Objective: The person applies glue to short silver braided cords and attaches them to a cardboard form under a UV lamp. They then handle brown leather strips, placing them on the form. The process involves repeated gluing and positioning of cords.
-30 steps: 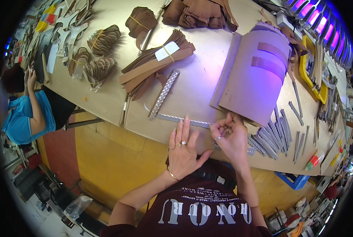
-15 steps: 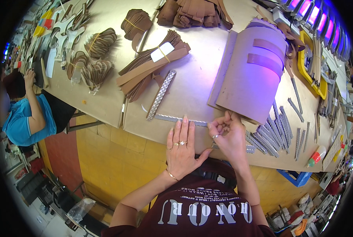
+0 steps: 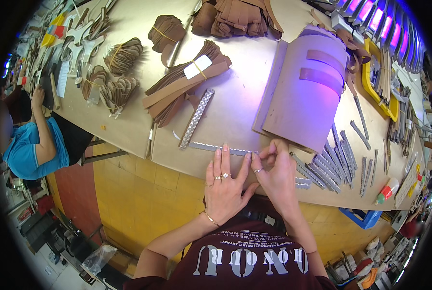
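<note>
A narrow grey strip with a pale wavy edge lies along the near edge of the table. My left hand rests flat with fingers stretched out, its fingertips on the strip. At the strip's right end, the fingers of my right hand are pinched together, close beside my left index fingertip; the pinched tip is partly hidden. Just beyond the strip's left end lies a silvery braided strap on brown backing. More grey strips are fanned out to the right of my right hand.
A large brown leather roll stands beyond my right hand. Bundled brown straps and leather pieces lie at the far left. At the right are a yellow tray and a bottle. A person in blue works at the left.
My right hand has shifted slightly left, now closer to my left hand. My left index finger has moved right, toward the pinching fingers. The strip stays in nearly the same place.
</note>
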The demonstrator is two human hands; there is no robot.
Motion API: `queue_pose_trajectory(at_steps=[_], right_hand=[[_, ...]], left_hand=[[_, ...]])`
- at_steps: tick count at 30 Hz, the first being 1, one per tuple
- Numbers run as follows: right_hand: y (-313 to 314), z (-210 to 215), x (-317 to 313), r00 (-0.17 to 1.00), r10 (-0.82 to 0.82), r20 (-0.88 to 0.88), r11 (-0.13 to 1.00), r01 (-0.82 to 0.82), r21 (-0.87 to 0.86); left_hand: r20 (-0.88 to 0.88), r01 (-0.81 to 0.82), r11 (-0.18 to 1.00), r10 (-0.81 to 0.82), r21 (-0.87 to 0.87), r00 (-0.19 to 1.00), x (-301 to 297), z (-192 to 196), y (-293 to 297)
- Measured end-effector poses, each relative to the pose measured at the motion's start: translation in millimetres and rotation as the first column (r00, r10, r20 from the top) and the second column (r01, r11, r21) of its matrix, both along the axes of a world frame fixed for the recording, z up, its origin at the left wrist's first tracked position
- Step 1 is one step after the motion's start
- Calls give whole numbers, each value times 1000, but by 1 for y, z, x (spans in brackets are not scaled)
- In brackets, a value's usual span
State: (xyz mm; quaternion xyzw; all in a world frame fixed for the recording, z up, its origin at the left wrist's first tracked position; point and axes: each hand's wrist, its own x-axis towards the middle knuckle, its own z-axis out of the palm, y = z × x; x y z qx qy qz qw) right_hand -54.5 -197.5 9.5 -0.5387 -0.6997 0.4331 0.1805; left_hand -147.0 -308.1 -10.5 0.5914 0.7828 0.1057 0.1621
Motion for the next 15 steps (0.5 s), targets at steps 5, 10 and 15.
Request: queue_pose_trajectory(at_steps=[5, 10, 15], right_hand=[[-3, 3, 15, 933, 205, 297, 910, -294, 294], [-22, 4, 22, 783, 257, 566, 779, -515, 359], [-28, -1, 19, 778, 197, 597, 757, -508, 412]], left_hand=[[-16, 2, 1000, -2, -15, 1000, 1, 1, 0], [-2, -14, 1000, 14, -12, 1000, 2, -1, -2], [-2, -84, 995, 84, -59, 996, -13, -2, -11]])
